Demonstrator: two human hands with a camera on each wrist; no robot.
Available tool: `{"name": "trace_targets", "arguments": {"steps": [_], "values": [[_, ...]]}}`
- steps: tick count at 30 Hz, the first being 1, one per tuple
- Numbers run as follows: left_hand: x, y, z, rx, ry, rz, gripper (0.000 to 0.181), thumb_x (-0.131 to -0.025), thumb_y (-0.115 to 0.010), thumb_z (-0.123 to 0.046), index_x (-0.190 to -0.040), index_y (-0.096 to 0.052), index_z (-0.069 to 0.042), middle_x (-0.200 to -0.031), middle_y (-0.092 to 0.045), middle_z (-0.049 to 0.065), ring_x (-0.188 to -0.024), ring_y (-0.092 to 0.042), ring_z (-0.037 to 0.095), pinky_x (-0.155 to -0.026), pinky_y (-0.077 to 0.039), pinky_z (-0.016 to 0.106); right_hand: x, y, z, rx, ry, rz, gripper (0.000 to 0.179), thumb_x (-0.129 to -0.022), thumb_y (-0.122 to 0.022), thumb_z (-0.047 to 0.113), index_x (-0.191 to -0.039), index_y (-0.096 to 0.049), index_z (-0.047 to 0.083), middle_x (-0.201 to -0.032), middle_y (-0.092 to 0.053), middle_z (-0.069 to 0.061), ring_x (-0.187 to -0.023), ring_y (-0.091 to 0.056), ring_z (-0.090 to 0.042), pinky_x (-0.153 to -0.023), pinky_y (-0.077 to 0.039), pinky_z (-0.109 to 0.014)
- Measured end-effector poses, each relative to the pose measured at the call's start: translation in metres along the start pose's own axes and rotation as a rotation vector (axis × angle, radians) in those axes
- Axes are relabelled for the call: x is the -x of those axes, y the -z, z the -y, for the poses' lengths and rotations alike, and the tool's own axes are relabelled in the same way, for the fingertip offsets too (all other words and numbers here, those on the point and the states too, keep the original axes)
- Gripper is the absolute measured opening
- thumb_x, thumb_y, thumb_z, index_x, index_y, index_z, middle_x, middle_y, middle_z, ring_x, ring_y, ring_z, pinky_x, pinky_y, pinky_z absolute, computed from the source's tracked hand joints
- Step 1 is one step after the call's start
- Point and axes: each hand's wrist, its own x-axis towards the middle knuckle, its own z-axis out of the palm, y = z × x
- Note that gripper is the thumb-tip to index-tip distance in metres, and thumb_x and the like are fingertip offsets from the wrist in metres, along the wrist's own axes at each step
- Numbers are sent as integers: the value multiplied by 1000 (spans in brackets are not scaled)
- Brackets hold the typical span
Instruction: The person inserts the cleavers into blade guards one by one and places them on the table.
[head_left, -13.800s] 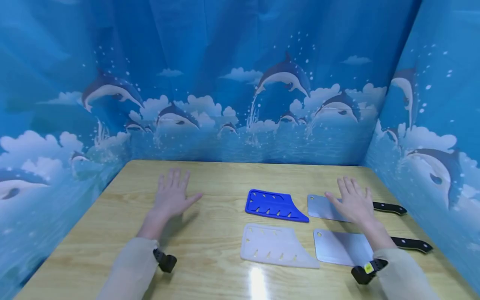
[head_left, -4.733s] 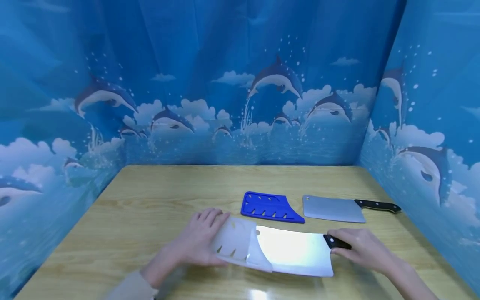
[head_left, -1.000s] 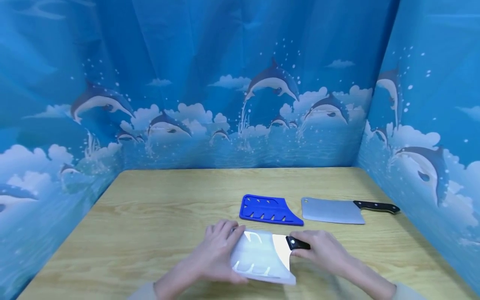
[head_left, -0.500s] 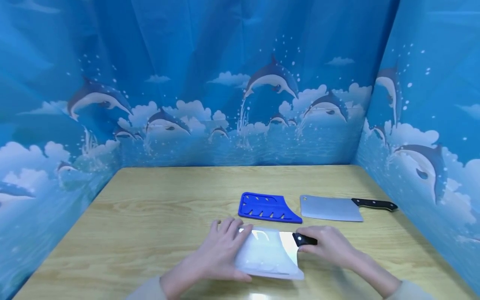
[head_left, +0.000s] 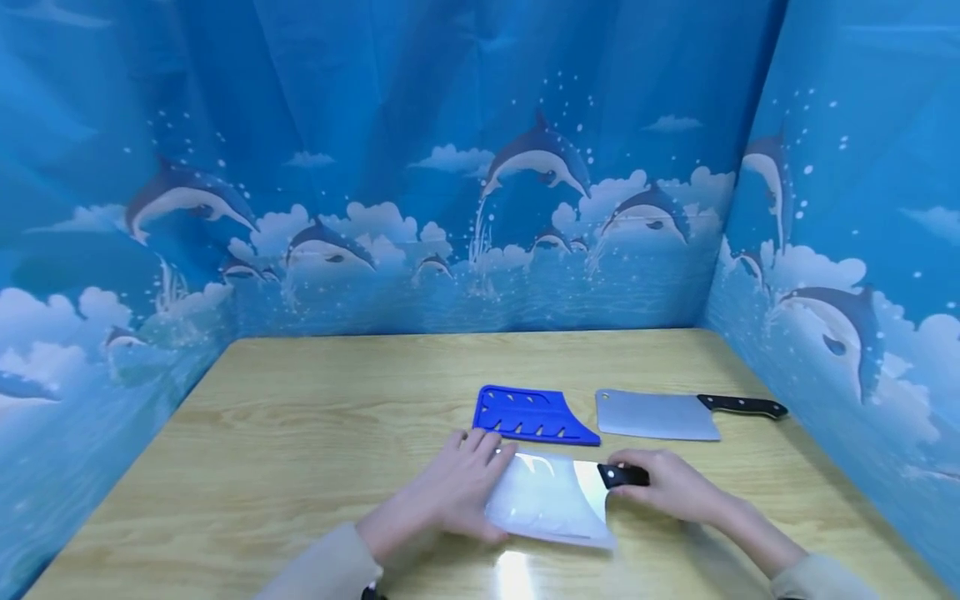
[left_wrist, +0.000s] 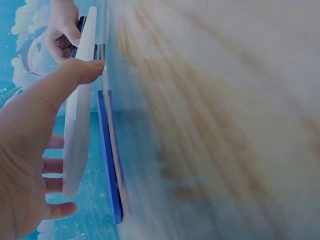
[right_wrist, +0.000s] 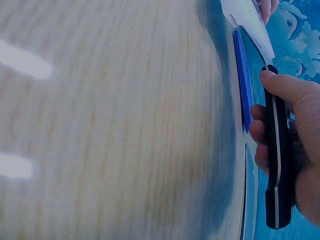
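My left hand [head_left: 465,487] holds a translucent white blade cover [head_left: 543,500] by its closed end. In the left wrist view the thumb lies on one edge of the cover [left_wrist: 80,130], with the fingers behind it. Most of a cleaver's blade [head_left: 592,485] sits inside this cover, and a bright strip of steel shows beside the handle. My right hand [head_left: 671,483] grips the black cleaver handle [right_wrist: 277,165], thumb near the blade end. The covered cleaver is raised above the table, in front of a blue blade cover [head_left: 532,415].
A second cleaver [head_left: 656,415] lies bare at the right of the blue cover, its black handle [head_left: 742,406] pointing right. All this is on a wooden table [head_left: 315,400], bordered at the back and sides by a dolphin-print curtain [head_left: 420,167].
Earlier both hands lay open and the white cover was apart from the cleaver. Then the blade slid into the cover. Over the last second both hands have shifted right with it.
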Motion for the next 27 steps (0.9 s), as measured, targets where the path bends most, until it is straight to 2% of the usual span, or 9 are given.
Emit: {"name": "trace_targets", "arguments": {"steps": [4,9,14,20,27], "values": [[-10,-3,1,7,0,50,106,-59,-55,-81,-135,-41,-9,-117,-49,6,-102,-44,20,-86,-42,40,-3,2,-8,5,8,3,29,-82,-70,28,-104,-65,9,-94,-65,3,-85,-58,-9,-72,-51,-32],[-17,-6,2,88,17,157,107,-60,-55,-81,-136,-41,-8,-120,-49,7,-106,-45,21,-91,-41,42,-9,1,-12,-10,22,44,32,-83,-68,28,-104,-65,4,-97,-63,0,-88,-58,-13,-76,-50,-34],[-22,-8,1,144,21,250,105,-63,-55,-80,-138,-40,-8,-124,-49,7,-113,-45,22,-97,-38,44,-9,-3,-18,-19,27,84,33,-84,-66,32,-103,-66,5,-94,-57,5,-84,-53,-8,-73,-48,-30],[-25,-12,-2,141,9,259,101,-64,-56,-78,-136,-42,-8,-120,-51,4,-109,-45,16,-96,-38,36,-7,-5,-24,-27,0,81,34,-83,-67,32,-103,-67,5,-94,-56,7,-83,-52,-6,-72,-48,-29],[-22,-15,-4,184,18,274,102,-66,-57,-76,-137,-40,-4,-119,-49,7,-108,-45,17,-96,-39,32,-10,-8,-25,-29,-36,88,31,-80,-70,30,-101,-67,8,-94,-57,9,-86,-53,-7,-76,-49,-32]]}}
